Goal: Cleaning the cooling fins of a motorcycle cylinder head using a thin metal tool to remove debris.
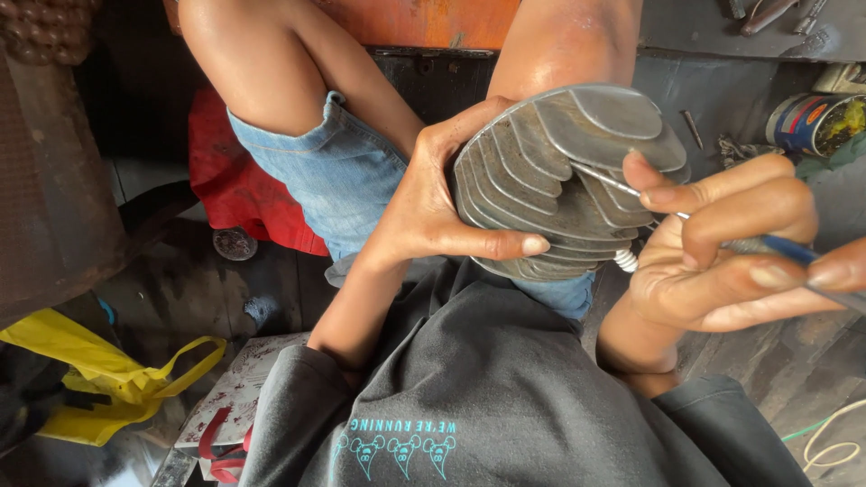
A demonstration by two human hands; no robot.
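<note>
Left grip (433, 212) clasps the finned metal cylinder head (564, 176); right grip (722, 257), just right of it, pinches a thin tool (767, 245) pointing leftward into the fins.

Soft daylight from above on my view; dull sheen on finned metal part (564, 180) between hands. Floor left of left hand (433, 203) deep in shadow. Right hand (722, 248) slightly blurred, edges stretched.

Left hand (424, 212) grips a finned metal cylinder head (559, 171); right hand (722, 252) pokes it with a thin tool (631, 191).
</note>
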